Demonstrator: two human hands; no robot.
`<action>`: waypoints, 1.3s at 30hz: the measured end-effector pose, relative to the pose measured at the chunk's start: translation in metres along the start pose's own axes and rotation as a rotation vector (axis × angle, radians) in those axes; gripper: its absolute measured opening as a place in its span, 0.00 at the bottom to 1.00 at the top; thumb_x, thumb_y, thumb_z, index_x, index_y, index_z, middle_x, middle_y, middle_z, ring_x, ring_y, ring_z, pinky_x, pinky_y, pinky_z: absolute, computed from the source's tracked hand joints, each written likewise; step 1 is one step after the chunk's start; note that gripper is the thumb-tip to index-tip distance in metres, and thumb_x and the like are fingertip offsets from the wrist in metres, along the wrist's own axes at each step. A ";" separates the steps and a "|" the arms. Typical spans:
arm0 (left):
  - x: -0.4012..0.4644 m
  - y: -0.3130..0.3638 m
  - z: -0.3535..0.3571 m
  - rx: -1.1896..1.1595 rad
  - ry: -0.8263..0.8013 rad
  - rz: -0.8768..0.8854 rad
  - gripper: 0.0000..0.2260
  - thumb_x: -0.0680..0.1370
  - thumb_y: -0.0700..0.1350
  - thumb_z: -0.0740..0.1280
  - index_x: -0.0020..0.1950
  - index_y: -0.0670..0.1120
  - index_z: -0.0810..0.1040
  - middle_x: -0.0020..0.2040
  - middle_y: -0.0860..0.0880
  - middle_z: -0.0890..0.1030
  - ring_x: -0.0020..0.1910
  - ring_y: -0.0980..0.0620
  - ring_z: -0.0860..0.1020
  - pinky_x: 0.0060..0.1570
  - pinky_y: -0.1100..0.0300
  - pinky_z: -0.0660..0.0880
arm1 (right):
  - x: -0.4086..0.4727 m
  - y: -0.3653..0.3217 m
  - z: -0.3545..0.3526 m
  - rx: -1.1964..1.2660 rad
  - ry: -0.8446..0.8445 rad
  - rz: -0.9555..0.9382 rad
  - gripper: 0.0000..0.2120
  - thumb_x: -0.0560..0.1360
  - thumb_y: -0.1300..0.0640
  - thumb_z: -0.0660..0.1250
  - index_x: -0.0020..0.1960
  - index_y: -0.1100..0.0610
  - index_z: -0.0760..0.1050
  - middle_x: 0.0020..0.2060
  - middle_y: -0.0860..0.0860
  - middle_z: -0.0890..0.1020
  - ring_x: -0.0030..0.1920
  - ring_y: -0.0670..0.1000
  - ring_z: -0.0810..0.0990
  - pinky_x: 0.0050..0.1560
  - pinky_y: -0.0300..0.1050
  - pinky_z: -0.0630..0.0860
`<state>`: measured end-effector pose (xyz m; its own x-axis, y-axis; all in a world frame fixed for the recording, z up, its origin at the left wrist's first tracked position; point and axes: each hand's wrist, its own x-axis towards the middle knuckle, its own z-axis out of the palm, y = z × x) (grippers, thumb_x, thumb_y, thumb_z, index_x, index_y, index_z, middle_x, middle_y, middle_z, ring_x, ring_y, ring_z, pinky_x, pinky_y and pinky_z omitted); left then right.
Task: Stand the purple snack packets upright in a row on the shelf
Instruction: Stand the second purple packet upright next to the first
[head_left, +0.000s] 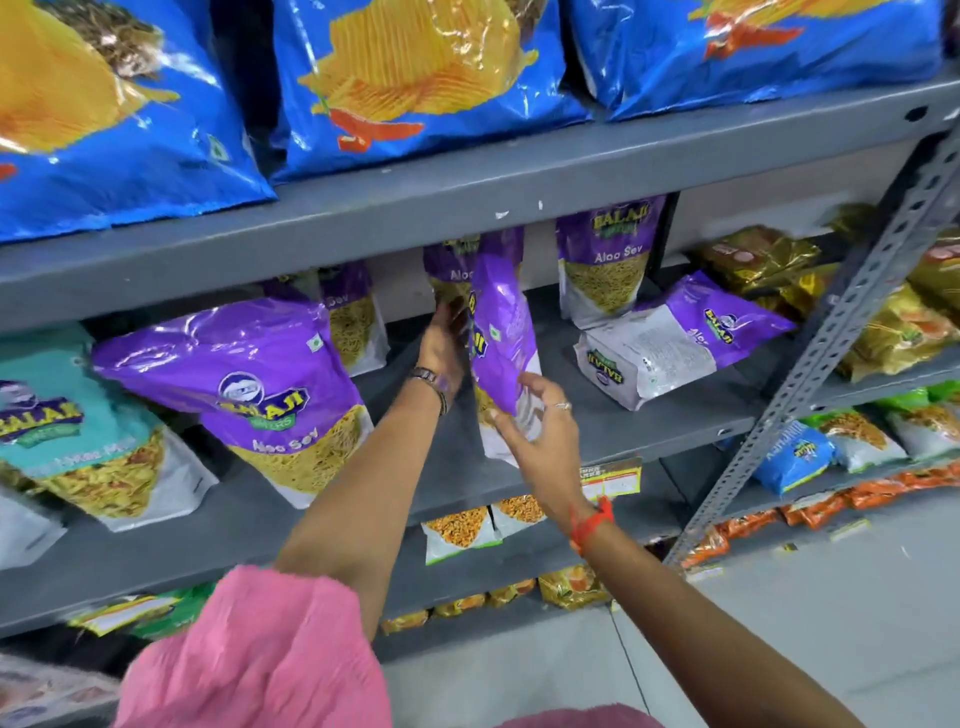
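Several purple Aloo Sev packets sit on the grey middle shelf (623, 431). My right hand (540, 421) grips the lower corner of one purple packet (501, 332), held edge-on and upright. My left hand (445, 340) reaches deeper and touches another upright purple packet (449, 270) behind it; its grip is partly hidden. A large purple packet (244, 384) leans forward at the left, with one more (353, 317) upright behind it. At the back right one packet (605, 265) stands upright. In front of it a packet (675, 343) lies flat, back side up.
Big blue chip bags (415, 78) fill the shelf above. A teal snack packet (88, 452) stands at the left. Gold packets (769, 265) lie at the right, past the slotted grey upright (831, 343). Lower shelves hold small yellow and orange packets.
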<state>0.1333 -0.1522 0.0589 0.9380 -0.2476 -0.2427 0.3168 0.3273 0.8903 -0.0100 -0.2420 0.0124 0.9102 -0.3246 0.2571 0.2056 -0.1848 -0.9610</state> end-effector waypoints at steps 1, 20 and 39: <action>0.008 0.000 0.004 0.028 -0.052 -0.009 0.26 0.73 0.64 0.55 0.62 0.49 0.72 0.62 0.46 0.75 0.65 0.44 0.70 0.67 0.49 0.65 | 0.002 0.002 0.001 -0.024 0.023 -0.003 0.16 0.70 0.55 0.71 0.54 0.46 0.69 0.54 0.47 0.76 0.52 0.31 0.72 0.49 0.19 0.65; -0.022 -0.027 -0.049 0.214 0.330 0.296 0.10 0.75 0.31 0.59 0.43 0.44 0.75 0.33 0.51 0.80 0.28 0.65 0.78 0.32 0.68 0.78 | 0.068 0.023 -0.040 0.056 0.231 0.076 0.07 0.75 0.66 0.64 0.50 0.69 0.74 0.44 0.52 0.79 0.34 0.29 0.77 0.39 0.26 0.72; -0.070 -0.029 -0.055 0.053 0.455 0.313 0.13 0.75 0.31 0.61 0.59 0.31 0.72 0.23 0.60 0.81 0.27 0.65 0.79 0.33 0.68 0.79 | 0.066 0.016 -0.028 0.169 0.098 0.076 0.05 0.76 0.65 0.62 0.44 0.57 0.71 0.41 0.54 0.79 0.38 0.38 0.78 0.39 0.27 0.73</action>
<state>0.0663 -0.0944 0.0291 0.9561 0.2773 -0.0949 0.0163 0.2729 0.9619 0.0438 -0.2921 0.0168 0.8879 -0.4217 0.1839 0.2027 -0.0003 -0.9792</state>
